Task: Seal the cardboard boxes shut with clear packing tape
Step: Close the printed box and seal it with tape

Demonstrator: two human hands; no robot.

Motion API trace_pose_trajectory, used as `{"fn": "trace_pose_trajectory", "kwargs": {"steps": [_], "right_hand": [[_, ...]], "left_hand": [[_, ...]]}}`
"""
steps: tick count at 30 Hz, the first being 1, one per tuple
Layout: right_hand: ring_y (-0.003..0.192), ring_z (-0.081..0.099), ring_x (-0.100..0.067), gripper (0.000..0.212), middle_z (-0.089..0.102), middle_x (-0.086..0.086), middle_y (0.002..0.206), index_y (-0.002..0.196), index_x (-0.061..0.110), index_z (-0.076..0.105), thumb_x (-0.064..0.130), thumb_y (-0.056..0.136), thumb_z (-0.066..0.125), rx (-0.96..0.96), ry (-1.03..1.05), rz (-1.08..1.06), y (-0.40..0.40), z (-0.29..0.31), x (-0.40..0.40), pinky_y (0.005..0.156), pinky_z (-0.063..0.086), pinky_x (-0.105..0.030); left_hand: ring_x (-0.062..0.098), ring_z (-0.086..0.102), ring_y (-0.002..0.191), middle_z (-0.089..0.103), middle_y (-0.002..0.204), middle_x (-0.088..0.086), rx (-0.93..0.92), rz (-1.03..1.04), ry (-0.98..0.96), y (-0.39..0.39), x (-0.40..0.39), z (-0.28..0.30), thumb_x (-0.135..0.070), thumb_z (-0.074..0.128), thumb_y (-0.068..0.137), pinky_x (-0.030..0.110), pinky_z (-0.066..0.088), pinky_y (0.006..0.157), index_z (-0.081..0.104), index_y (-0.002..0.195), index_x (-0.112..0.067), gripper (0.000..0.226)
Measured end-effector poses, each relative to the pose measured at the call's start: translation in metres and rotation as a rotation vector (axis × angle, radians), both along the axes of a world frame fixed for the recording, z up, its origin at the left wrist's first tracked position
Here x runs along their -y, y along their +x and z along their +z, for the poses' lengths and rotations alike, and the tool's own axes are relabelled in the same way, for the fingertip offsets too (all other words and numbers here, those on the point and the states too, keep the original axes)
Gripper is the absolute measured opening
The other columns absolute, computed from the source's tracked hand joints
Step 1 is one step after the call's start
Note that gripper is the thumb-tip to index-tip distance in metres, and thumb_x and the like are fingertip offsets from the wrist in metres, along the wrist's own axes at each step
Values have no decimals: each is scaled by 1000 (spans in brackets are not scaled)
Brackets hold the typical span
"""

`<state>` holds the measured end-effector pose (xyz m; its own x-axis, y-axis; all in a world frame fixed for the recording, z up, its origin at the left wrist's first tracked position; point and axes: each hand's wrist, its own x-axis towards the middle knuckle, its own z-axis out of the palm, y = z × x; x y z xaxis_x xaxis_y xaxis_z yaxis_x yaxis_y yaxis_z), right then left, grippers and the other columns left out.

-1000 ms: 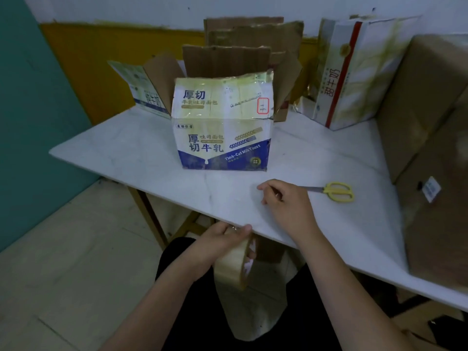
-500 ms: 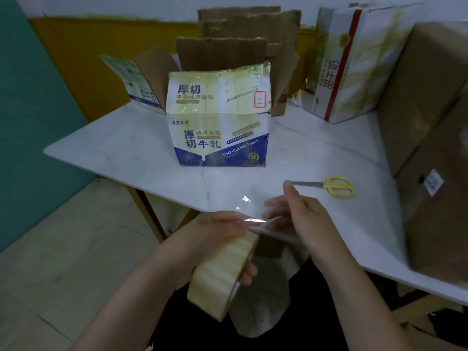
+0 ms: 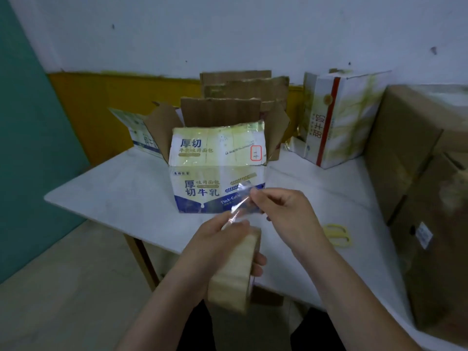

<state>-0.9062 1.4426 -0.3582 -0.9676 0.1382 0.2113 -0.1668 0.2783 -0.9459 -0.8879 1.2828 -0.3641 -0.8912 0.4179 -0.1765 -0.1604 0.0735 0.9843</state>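
left hand (image 3: pixel 215 239) grips the packing tape roll (image 3: pixel 235 272); right hand (image 3: pixel 283 211) pinches its clear tape end (image 3: pixel 240 201) before the open bread box (image 3: pixel 217 173) on the desk (image 3: pixel 114 193).

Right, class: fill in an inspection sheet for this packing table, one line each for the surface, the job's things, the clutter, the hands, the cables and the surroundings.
Surface: pale table, slightly scuffed.
Job's things: printed box, top flaps open, untaped; tape roll with a clear strip pulled out.
Clutter: yellow scissors lying flat, partly hidden by the right forearm; white carton at the back; flat cardboard pieces against the wall; brown boxes on the right.
Hands: left hand grips the roll; right hand pinches the strip's end.
Cables: nothing seen.
Surroundings: white wall, yellow band, teal panel on the left, tiled floor.
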Motion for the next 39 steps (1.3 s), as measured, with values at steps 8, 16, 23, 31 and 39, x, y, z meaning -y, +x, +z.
{"fn": "trace_pose_trajectory", "kwargs": {"steps": [8,16,23,31,39], "right_hand": [[83,56,-8,21,57,9,87,87,29,78,41,95,62,-236,441,-218,-101,29,-26,71,47,-33],[80,66,-13,23,75,10,85,99,34,77,42,98,55,-349,744,-309,-119,18,-28,63,52,-33],[81,66,-16,28,74,5,87,105,36,75,47,100,50,-269,920,-281,-133,17,-32,57,44,-30],[89,67,-23,43,70,-1,94,127,34,58,59,92,55,-141,938,-352,-141,17,-30,62,49,-32],[83,67,-17,19,72,6,96,112,27,69,34,96,62,-416,914,-479,-127,29,-35,51,32,-20]], "left_hand": [[11,73,59,75,66,-5,-166,186,167,-44,-40,16,-29,52,104,26,60,61,43,130,-43,32],[21,75,64,77,90,-3,-177,385,160,-63,-68,-3,-32,59,101,32,61,61,36,122,-58,40],[22,77,71,71,117,0,-153,380,178,-75,-76,-20,-37,62,99,41,63,71,31,147,-54,60],[26,75,96,68,127,-10,-105,482,223,-77,-81,-39,-57,70,84,50,60,85,27,136,-75,71],[26,76,73,78,97,-4,-100,462,277,-81,-80,-41,-30,61,101,47,63,71,21,151,-56,69]]}}
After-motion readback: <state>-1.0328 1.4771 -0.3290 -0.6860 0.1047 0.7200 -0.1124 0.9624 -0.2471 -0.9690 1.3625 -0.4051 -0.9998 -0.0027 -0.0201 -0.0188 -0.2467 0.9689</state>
